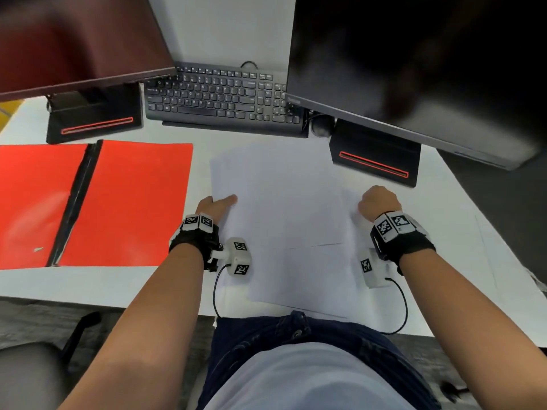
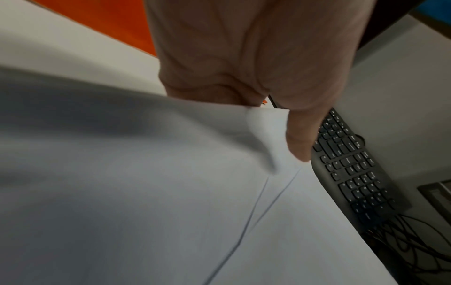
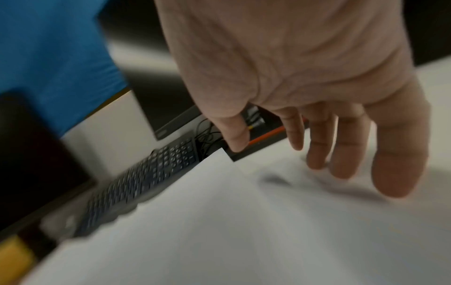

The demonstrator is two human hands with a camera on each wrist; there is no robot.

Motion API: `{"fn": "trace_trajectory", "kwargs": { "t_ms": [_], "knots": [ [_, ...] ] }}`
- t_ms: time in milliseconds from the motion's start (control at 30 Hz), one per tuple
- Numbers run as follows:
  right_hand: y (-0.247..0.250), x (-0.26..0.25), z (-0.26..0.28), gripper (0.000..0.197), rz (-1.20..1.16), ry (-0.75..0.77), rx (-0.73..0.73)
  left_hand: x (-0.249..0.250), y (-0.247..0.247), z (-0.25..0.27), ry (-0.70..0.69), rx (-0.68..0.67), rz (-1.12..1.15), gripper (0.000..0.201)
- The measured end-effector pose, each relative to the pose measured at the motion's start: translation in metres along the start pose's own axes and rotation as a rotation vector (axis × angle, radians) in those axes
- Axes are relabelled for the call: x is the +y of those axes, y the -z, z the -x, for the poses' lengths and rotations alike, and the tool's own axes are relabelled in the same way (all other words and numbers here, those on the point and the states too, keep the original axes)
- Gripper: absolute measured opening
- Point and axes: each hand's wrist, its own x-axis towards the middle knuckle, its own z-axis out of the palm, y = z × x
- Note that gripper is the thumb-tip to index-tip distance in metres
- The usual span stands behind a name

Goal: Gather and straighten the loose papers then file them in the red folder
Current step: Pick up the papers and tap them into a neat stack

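White paper fills the middle of the head view: loose papers [image 1: 284, 208] overlapping on the pale desk [image 1: 189, 284], how many sheets I cannot count. The left hand [image 1: 217, 204] pinches their left edge, thumb on top; the right hand [image 1: 380, 202] sits at the right edge, its fingers out of sight here. One red folder [image 1: 130, 202] lies open at the left of the frame, well apart from the stack. Above stand one black keyboard [image 1: 219, 96] and two monitors [image 1: 414, 69] on two stands with red slots (the key legends and the bezel logo are too blurred to read). Each wrist carries black-and-white coded markers.

In the left wrist view the left hand [image 2: 256, 57] pinches the papers [image 2: 171, 192], thumb [image 2: 300, 138] on top, the sheet crumpling beside it; the keyboard [image 2: 354, 173] runs along the right, the red folder [image 2: 105, 21] at upper left.

The right wrist view is blurred: the right hand [image 3: 305, 86] spread, fingers [image 3: 400, 169] straight and lowered to the papers [image 3: 231, 231]; keyboard [image 3: 151, 177] at left.
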Motion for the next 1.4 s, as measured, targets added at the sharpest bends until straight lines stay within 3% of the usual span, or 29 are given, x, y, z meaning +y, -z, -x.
{"fn": "trace_trajectory", "kwargs": {
  "t_ms": [67, 133, 167, 267, 367, 433, 467, 600, 700, 800, 900, 967, 1066, 1233, 1400],
  "knots": [
    [-0.003, 0.001, -0.003, 0.049, -0.173, -0.074, -0.018, 0.003, -0.002, 0.003, 0.014, -0.02, 0.002, 0.081],
    [-0.008, -0.007, 0.001, 0.056, -0.392, -0.107, -0.162, 0.005, -0.004, 0.008, 0.019, -0.042, -0.005, 0.083],
    [-0.013, -0.013, 0.003, 0.06, -0.458, -0.081, -0.22, 0.006, -0.006, 0.009, 0.011, -0.052, -0.011, 0.082],
    [-0.032, -0.028, 0.012, 0.101, -0.568, 0.083, -0.342, 0.007, -0.01, 0.01, 0.041, -0.121, 0.006, 0.082],
    [-0.045, -0.028, 0.012, 0.092, -0.62, 0.111, -0.28, 0.006, -0.009, 0.008, 0.021, -0.137, 0.016, 0.065],
    [-0.042, -0.018, 0.005, 0.09, -0.606, 0.038, -0.166, 0.002, -0.008, 0.002, 0.035, -0.163, 0.007, 0.094],
    [-0.04, -0.014, 0.002, 0.091, -0.622, 0.004, -0.147, 0.0, -0.007, -0.002, 0.039, -0.163, -0.001, 0.099],
    [-0.039, -0.018, 0.006, 0.08, -0.599, 0.049, -0.294, 0.008, -0.013, 0.011, -0.004, -0.15, -0.058, 0.047],
    [-0.041, -0.026, 0.012, 0.073, -0.515, 0.125, -0.287, 0.012, -0.02, 0.013, -0.112, -0.14, -0.019, 0.042],
    [-0.035, -0.023, 0.007, 0.07, -0.747, 0.08, -0.203, 0.01, -0.015, 0.015, -0.232, -0.135, 0.127, 0.046],
    [-0.019, -0.026, 0.008, 0.067, -0.883, 0.158, -0.266, 0.014, -0.008, 0.024, -0.366, -0.17, 0.228, 0.04],
    [-0.006, -0.038, 0.01, 0.051, -0.93, 0.267, -0.181, 0.027, -0.005, 0.03, -0.481, -0.179, 0.274, 0.036],
    [0.025, -0.057, 0.018, 0.033, -1.018, 0.374, 0.134, 0.056, -0.006, 0.041, -0.686, -0.094, 0.275, 0.039],
    [0.061, -0.071, 0.036, 0.039, -1.102, 0.684, 0.332, 0.096, -0.012, 0.062, -0.977, 0.122, 0.26, 0.046],
    [0.049, -0.072, 0.046, 0.047, -1.049, 0.698, 0.401, 0.095, -0.032, 0.065, -1.053, 0.173, 0.314, 0.043]
  ]
}}
